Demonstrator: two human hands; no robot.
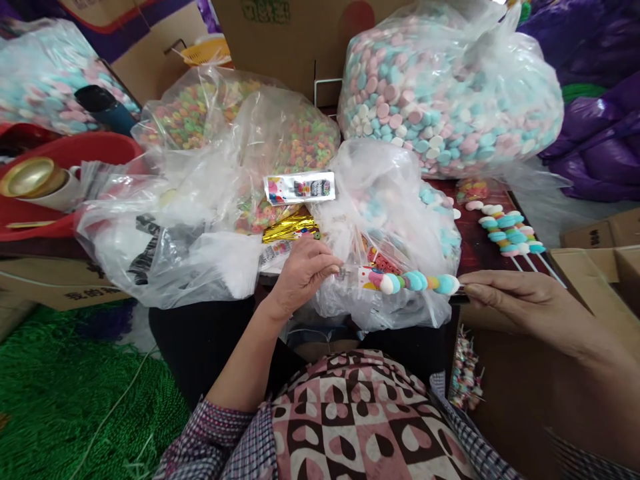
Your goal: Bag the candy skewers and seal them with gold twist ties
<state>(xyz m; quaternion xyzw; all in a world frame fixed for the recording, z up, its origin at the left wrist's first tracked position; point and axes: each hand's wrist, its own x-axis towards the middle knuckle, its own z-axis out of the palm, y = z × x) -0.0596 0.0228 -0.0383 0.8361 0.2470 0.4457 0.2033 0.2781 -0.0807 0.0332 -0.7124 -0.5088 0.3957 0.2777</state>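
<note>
A skewer of marshmallows (415, 281), blue and white with small coloured candies between, is held level in front of me. My right hand (525, 303) pinches it at its right end, where the stick would be. The left end of the skewer lies at a clear wrapper (367, 277) with a colourful print. My left hand (309, 270) pinches the wrapper's far left end between thumb and fingertips. Finished-looking marshmallow skewers (510, 230) lie on the dark red table at the right, sticks toward me. A flat printed packet (300, 188) rests beyond my left hand.
Open bags of ring-shaped gummies (310, 137) and marshmallows (440, 213) crowd the table. A large marshmallow bag (450, 100) stands behind. Gold ties (287, 229) lie near my left hand. A red basin (107, 152) is at left; a cardboard box (520, 387) below right holds wrapped skewers (467, 370).
</note>
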